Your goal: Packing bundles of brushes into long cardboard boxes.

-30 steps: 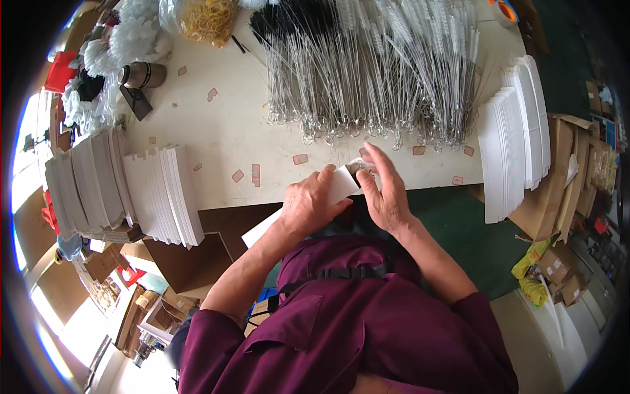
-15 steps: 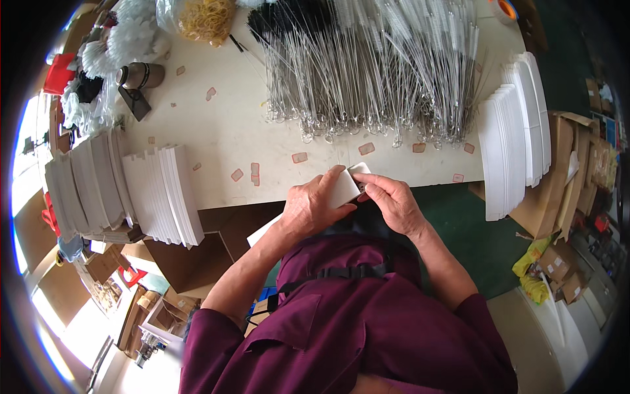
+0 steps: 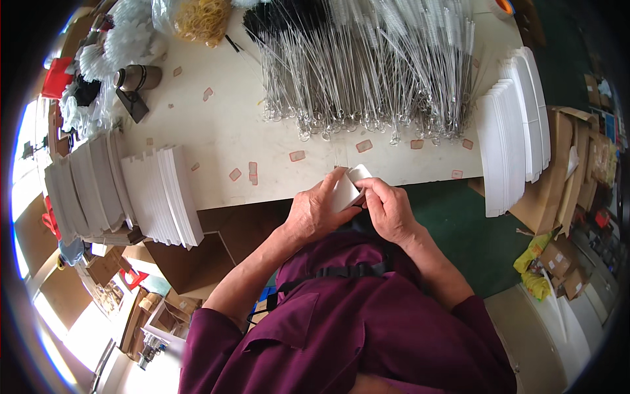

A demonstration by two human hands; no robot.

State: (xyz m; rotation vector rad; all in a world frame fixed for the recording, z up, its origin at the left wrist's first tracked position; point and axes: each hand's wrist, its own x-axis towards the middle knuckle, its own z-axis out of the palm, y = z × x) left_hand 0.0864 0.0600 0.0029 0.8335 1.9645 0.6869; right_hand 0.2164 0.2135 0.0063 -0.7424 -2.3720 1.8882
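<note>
A slim white carton (image 3: 343, 196) is gripped at the table's near edge, its end pointing up and away from me. My left hand (image 3: 311, 211) wraps round it, thumb and fingers on opposite sides. At the carton's far end a white flap (image 3: 359, 173) stands out. My right hand (image 3: 392, 211) is closed, its bent fingertips pressed at this end by the flap. Whether these fingers pinch the flap or reach inside is hidden. Beyond both hands lies a wide heap of thin wire brushes (image 3: 367, 82), looped ends toward me.
Stacks of flat white cartons stand at the left (image 3: 162, 197) and right (image 3: 502, 148) of the table (image 3: 223, 138). A metal flask (image 3: 139, 77), a dark phone-like object (image 3: 133, 104) and a bag of yellow rubber bands (image 3: 202, 20) lie far left. Below the edge is an open cardboard box (image 3: 190, 256).
The carton has tilted, and its lower end no longer shows beside my left wrist. My right fingers have curled in more at the flap end.
</note>
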